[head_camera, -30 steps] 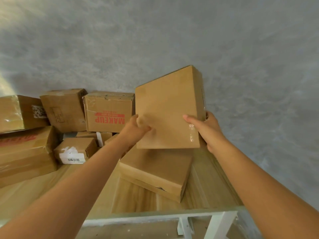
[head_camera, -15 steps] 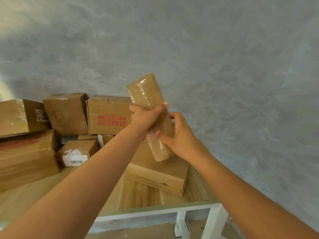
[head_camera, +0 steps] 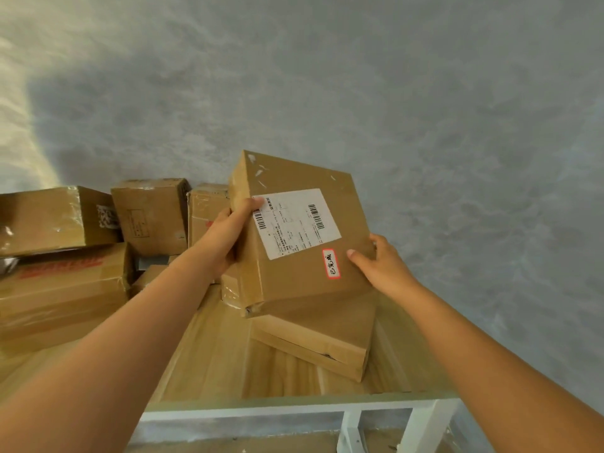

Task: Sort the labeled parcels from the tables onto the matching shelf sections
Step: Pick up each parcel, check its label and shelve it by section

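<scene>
The parcel (head_camera: 300,237) is being held up above the counter (head_camera: 294,398), over a flat box (head_camera: 320,331), with its label face (head_camera: 295,222) tilting toward the viewer and its long axis running from 11 o'clock down to 5 o'clock. The left hand (head_camera: 233,230) is gripping the 9 o'clock edge, thumb lying over the label's corner, while the right hand (head_camera: 380,264) is pressing the 4 o'clock corner with its fingers curling behind. Both arms are reaching forward, neither clearly nearer; the shelf is not showing, so carry direction cannot be judged.
</scene>
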Demonstrator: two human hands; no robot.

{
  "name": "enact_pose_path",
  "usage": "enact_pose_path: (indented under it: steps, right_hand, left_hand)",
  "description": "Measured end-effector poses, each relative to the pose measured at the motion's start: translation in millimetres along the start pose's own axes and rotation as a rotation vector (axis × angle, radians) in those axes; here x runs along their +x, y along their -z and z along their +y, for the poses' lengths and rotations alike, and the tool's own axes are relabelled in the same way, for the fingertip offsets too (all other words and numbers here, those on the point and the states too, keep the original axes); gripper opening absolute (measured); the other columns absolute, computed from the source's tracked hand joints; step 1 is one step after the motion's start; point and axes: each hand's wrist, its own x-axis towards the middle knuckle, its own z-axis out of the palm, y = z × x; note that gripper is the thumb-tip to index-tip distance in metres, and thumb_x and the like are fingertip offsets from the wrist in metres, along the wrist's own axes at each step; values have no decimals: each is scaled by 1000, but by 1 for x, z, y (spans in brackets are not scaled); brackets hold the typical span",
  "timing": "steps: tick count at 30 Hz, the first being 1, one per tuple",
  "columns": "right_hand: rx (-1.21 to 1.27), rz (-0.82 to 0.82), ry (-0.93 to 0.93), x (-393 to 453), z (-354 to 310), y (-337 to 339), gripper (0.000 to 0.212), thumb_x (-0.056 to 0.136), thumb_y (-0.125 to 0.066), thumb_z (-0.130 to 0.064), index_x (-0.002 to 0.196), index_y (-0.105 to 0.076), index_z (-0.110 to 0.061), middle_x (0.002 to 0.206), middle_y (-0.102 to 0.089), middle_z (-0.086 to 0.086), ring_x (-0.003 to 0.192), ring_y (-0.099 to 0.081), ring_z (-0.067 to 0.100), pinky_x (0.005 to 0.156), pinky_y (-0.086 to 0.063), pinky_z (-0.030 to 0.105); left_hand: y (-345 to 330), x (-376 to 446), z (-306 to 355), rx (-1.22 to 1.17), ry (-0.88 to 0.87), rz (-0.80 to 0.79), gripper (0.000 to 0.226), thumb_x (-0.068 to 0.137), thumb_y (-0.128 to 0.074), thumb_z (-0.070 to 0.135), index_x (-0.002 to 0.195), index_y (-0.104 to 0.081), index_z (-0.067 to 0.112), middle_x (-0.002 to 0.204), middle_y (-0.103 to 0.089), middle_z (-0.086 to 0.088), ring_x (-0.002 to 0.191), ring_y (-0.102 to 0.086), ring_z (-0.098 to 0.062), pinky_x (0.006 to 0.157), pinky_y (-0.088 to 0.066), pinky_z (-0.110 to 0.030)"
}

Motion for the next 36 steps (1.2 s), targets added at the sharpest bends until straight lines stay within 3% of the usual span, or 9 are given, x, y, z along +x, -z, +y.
enact_pose_path:
  steps: [3,8,13,17,21,24,28,32,36]
  right_hand:
    - [228,-53,-128,3,-2,8,61,89,-62,-54,137,-40,-23,113,-64,-4,91,-66,14,72,-52,29]
    - [517,-286,-206,10,1,15,78,67,-69,-70,130,-58,-26,110,-74,-3,100,-72,17,91,-56,37]
    - [584,-394,-261,5,1,15,64,72,-66,-64,122,-64,-25,111,-74,-1,104,-70,18,98,-52,39]
    - [675,-321,-251,7,-8,10,59,77,-62,-67,122,-63,-29,110,-74,-2,103,-70,19,97,-51,38]
    - [788,-188,-285,10,-20,-4,55,83,-55,-70,120,-63,-29,108,-75,-2,102,-69,20,90,-55,39]
    - [848,-90,-345,13,-28,-22,65,81,-54,-73,124,-57,-24,109,-71,5,98,-68,25,77,-57,39]
    - [978,-127,-367,12,-40,-54,66,82,-59,-66,125,-54,-16,114,-68,13,100,-67,29,73,-57,39]
    - [1003,-181,-405,16,-34,-59,60,83,-68,-53,126,-49,-15,117,-64,12,101,-65,30,80,-55,44]
    - [738,87,-383,34,-11,-30,90,78,-77,-48,145,-26,-18,138,-51,7,115,-56,26,85,-53,42]
  left_hand:
    - [7,-2,2,-23,-39,-98,38,94,-53,52,115,-65,23,102,-77,-2,95,-73,-23,87,-54,-38]
    - [19,-1,2,-38,-51,-171,40,97,-45,51,119,-64,23,111,-75,-5,100,-72,-24,86,-54,-39]
    - [34,6,10,-21,-48,-179,48,94,-47,56,123,-64,21,114,-74,-8,99,-72,-25,84,-52,-39]
    - [42,13,19,-12,-29,-228,67,86,-40,74,128,-61,26,119,-72,-8,107,-70,-29,90,-52,-47]
    - [51,25,13,-229,-2,-84,78,84,-38,81,135,-54,25,128,-65,-7,114,-63,-31,87,-53,-50]
    - [40,26,1,-394,9,-88,81,79,-49,80,137,-49,23,130,-62,-12,116,-63,-34,95,-53,-51]
    - [-4,25,-11,-294,-15,-66,108,56,-80,69,146,-35,28,134,-56,-5,120,-57,-30,99,-48,-58]
    - [-15,37,-16,-317,-40,87,95,64,-86,51,142,-36,30,125,-60,2,114,-58,-24,100,-47,-56]
    - [-1,48,-16,-192,-88,97,81,64,-83,57,133,-48,33,121,-67,4,110,-64,-22,99,-49,-52]
